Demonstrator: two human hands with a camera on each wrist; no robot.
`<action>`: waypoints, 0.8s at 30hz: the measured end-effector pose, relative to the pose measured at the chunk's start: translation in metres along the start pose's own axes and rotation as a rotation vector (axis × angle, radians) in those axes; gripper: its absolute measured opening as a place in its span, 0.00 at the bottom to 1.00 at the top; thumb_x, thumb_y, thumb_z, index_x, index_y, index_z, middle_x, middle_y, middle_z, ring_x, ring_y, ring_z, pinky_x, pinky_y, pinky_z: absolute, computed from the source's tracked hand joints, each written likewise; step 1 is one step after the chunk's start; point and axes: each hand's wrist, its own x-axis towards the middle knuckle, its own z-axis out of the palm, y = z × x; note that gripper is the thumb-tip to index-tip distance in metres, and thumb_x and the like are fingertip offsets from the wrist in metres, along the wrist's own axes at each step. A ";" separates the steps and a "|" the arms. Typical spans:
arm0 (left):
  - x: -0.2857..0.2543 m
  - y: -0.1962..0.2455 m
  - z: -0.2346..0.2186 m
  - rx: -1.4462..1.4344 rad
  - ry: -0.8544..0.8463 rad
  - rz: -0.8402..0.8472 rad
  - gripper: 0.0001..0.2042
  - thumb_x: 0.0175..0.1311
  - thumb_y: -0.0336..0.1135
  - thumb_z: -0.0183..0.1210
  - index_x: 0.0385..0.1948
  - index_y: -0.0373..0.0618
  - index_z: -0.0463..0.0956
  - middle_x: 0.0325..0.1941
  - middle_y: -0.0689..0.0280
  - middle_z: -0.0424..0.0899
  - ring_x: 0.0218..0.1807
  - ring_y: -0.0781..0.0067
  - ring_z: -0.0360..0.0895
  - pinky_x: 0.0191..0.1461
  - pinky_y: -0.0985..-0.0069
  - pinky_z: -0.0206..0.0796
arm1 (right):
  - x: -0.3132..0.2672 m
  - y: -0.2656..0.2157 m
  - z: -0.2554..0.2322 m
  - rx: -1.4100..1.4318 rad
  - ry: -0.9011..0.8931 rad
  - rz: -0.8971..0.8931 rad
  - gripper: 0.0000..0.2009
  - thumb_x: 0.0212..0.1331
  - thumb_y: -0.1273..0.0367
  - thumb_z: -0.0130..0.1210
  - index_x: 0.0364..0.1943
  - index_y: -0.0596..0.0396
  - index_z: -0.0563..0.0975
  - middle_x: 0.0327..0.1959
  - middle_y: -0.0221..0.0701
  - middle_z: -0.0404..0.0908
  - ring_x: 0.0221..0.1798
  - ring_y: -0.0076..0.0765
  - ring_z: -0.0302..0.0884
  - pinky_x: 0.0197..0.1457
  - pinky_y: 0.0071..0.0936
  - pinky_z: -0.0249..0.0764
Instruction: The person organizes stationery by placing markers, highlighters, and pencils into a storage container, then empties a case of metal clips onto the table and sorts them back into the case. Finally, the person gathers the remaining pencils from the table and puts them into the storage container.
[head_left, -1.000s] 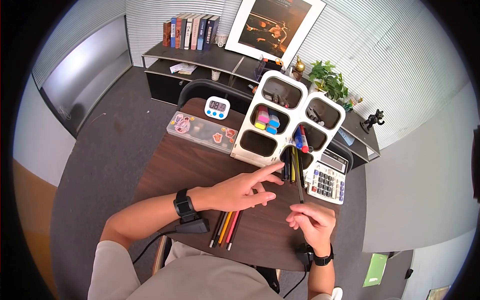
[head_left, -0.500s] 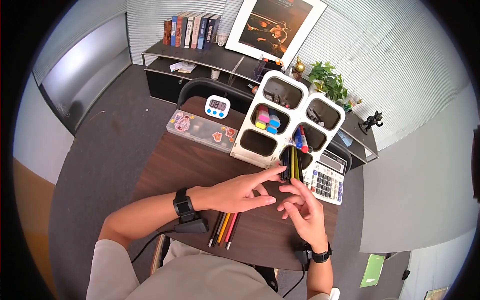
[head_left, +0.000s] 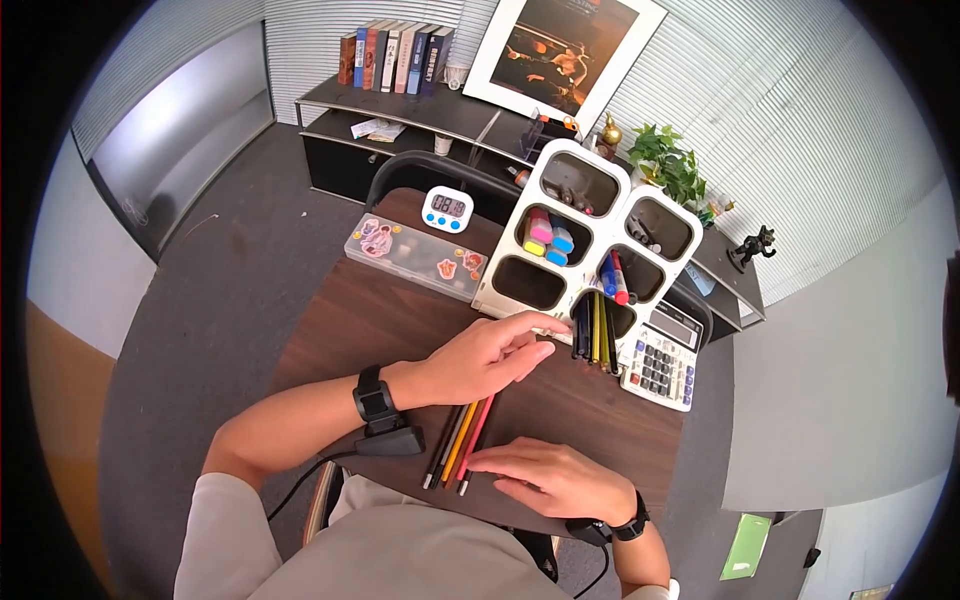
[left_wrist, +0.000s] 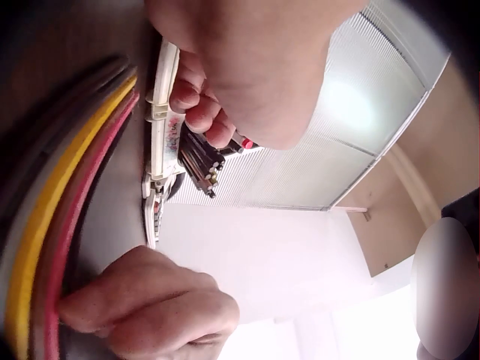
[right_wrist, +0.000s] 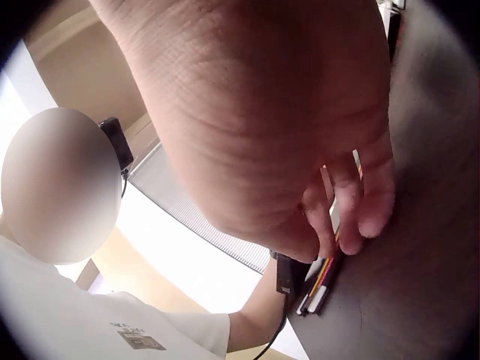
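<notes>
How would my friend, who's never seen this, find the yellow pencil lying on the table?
Find the dark brown table and the white organizer standing on it. Nearer the person, by the right hand, a row of loose pencils lies flat. The yellow pencil is inside that row, the only yellow one there.

Pencils [head_left: 453, 450] lie on the table [head_left: 325, 325] — the right hand [head_left: 565, 480] at their right side, the left hand [head_left: 480, 360] by their far ends. Behind them stands the pen holder [head_left: 607, 225], with 4 markers [head_left: 542, 230] in its left middle hole. The calculator [head_left: 662, 362] is right of it, the flat box [head_left: 415, 262] left — the timer [head_left: 447, 209] behind that.
</notes>
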 end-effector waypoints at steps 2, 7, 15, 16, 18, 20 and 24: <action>0.000 -0.002 0.001 -0.032 0.024 0.007 0.17 0.83 0.34 0.51 0.69 0.47 0.72 0.25 0.72 0.76 0.30 0.85 0.71 0.34 0.79 0.64 | -0.001 0.005 0.002 -0.010 -0.026 -0.007 0.17 0.67 0.73 0.64 0.59 0.53 0.84 0.54 0.33 0.88 0.49 0.44 0.84 0.54 0.40 0.83; 0.000 -0.002 0.000 0.040 -0.002 -0.014 0.16 0.83 0.35 0.52 0.67 0.47 0.74 0.24 0.72 0.77 0.28 0.84 0.71 0.33 0.78 0.65 | -0.006 0.014 -0.008 -0.152 0.041 0.014 0.15 0.64 0.72 0.68 0.55 0.51 0.85 0.49 0.34 0.87 0.47 0.43 0.85 0.51 0.39 0.83; -0.001 -0.004 0.000 0.114 -0.001 0.067 0.15 0.82 0.36 0.54 0.64 0.47 0.78 0.22 0.71 0.77 0.25 0.83 0.71 0.30 0.77 0.64 | -0.015 0.012 -0.018 -0.380 0.317 0.413 0.19 0.57 0.74 0.70 0.54 0.55 0.80 0.38 0.34 0.81 0.37 0.38 0.84 0.42 0.36 0.82; -0.002 -0.005 0.000 0.140 -0.007 0.077 0.15 0.82 0.36 0.55 0.64 0.47 0.79 0.21 0.70 0.76 0.23 0.83 0.70 0.29 0.77 0.63 | -0.018 0.019 -0.019 -0.388 0.349 0.392 0.19 0.59 0.73 0.68 0.54 0.56 0.79 0.36 0.36 0.83 0.33 0.45 0.85 0.40 0.40 0.83; -0.002 -0.004 0.000 0.166 -0.026 0.086 0.15 0.82 0.37 0.55 0.63 0.47 0.79 0.20 0.69 0.76 0.22 0.83 0.70 0.28 0.76 0.62 | -0.022 0.022 -0.019 -0.391 0.360 0.455 0.19 0.58 0.74 0.68 0.54 0.56 0.79 0.34 0.36 0.84 0.33 0.44 0.86 0.40 0.40 0.83; -0.003 0.000 -0.001 0.244 -0.086 0.073 0.15 0.80 0.37 0.58 0.63 0.48 0.80 0.19 0.66 0.77 0.19 0.78 0.71 0.28 0.75 0.63 | -0.025 0.023 -0.019 -0.398 0.372 0.518 0.19 0.57 0.74 0.67 0.53 0.57 0.79 0.32 0.36 0.84 0.32 0.43 0.86 0.39 0.40 0.83; -0.007 -0.004 -0.001 0.352 -0.129 0.231 0.15 0.77 0.37 0.62 0.61 0.52 0.84 0.20 0.62 0.80 0.18 0.66 0.76 0.28 0.72 0.67 | -0.021 0.017 -0.025 -0.276 0.362 0.496 0.17 0.56 0.77 0.67 0.51 0.58 0.79 0.30 0.33 0.84 0.30 0.32 0.84 0.37 0.32 0.81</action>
